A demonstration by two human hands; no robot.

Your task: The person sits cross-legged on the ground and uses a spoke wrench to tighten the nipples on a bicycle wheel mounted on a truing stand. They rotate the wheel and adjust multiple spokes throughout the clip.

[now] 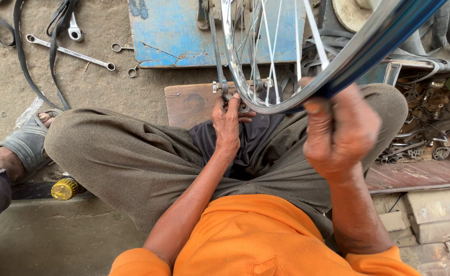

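A bicycle wheel rim [360, 43] with silver spokes [266, 46] and a blue inner face stands upright in front of me, held in a metal stand [217, 76]. My right hand [340, 130] grips the rim's near edge, thumb on top. My left hand [228, 122] is at the rim's lowest part, fingers closed around a small metal tool at a spoke end; the tool is mostly hidden. I sit cross-legged in olive trousers and an orange shirt.
A wooden board [189, 102] and a worn blue metal plate [171, 33] lie ahead. Spanners [69, 51] and rubber strips [20, 56] are on the ground at left. A box of metal parts [424, 128] sits right. Another person's sandalled foot [28, 140] is left, near a yellow object [63, 189].
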